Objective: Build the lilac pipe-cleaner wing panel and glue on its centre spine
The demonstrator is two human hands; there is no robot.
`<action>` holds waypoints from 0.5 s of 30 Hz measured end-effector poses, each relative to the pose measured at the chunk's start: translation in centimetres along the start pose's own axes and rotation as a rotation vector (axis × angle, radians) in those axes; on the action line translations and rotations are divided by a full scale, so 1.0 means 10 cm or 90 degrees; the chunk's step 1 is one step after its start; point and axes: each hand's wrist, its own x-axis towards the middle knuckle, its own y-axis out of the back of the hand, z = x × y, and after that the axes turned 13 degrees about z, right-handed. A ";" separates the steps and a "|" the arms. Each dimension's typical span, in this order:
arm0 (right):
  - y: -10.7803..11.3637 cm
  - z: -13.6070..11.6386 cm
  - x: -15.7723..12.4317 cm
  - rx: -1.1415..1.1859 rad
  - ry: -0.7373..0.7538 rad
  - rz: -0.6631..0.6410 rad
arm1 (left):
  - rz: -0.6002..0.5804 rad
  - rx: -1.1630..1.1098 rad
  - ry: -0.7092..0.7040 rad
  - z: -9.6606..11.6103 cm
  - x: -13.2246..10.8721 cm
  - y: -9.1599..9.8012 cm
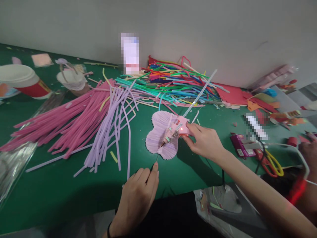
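My right hand point(204, 140) grips a pink hot glue gun point(177, 129) with a glue stick poking out of its back; its nozzle points down at a lilac heart-shaped piece made of pipe cleaners point(159, 137) lying on the green table point(61, 188). My left hand point(138, 193) is closed in a pinch on a thin dark wire stem point(155, 160) that runs up to the lower edge of the lilac piece.
Pink pipe cleaners point(61, 124) and lilac pipe cleaners point(111, 129) fan out at the left, a mixed coloured heap point(170, 82) lies at the back. A paper cup point(23, 81) lies far left. Scissors point(271, 163) and foam scraps sit at the right.
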 end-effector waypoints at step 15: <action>0.03 0.04 0.01 0.015 -0.047 -0.035 | 0.007 0.003 0.002 0.01 0.01 0.03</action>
